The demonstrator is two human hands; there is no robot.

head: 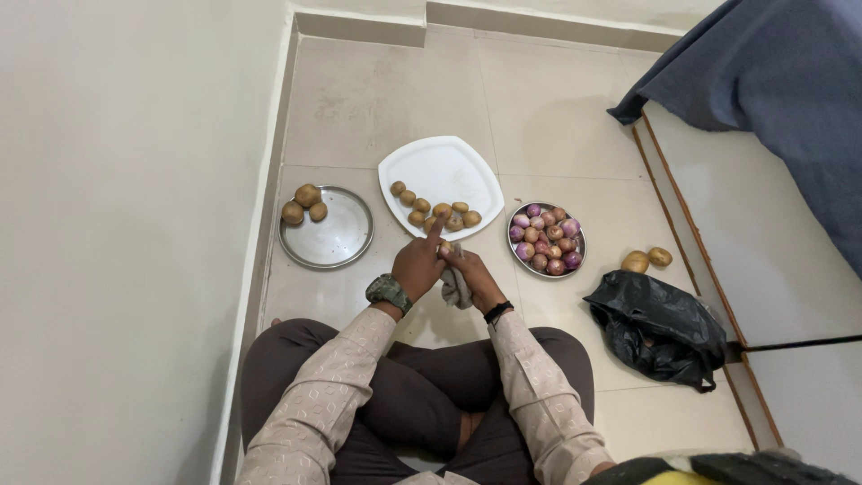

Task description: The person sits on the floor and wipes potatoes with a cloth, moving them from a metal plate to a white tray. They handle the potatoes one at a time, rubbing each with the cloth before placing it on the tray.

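**Hands meet over a cloth and a potato on the tiled floor**

A person sits cross-legged on the floor. The left hand (418,262), with a watch at the wrist, is curled around something small, index finger stretched toward the white plate (449,166); what it grips looks like a small potato (445,246), though it is mostly hidden. The right hand (473,277) is clenched on a grey cloth (454,289) that hangs just below the two hands, which touch each other.

The white plate lies just beyond the hands, with a row of small potatoes (435,210) along its near edge. To the far left a round steel plate (337,238) holds three larger potatoes (303,205). To the right a steel bowl (578,256) is full of red onions (544,238). Farther right, two loose potatoes (646,260) sit beside a crumpled black plastic bag (657,328).
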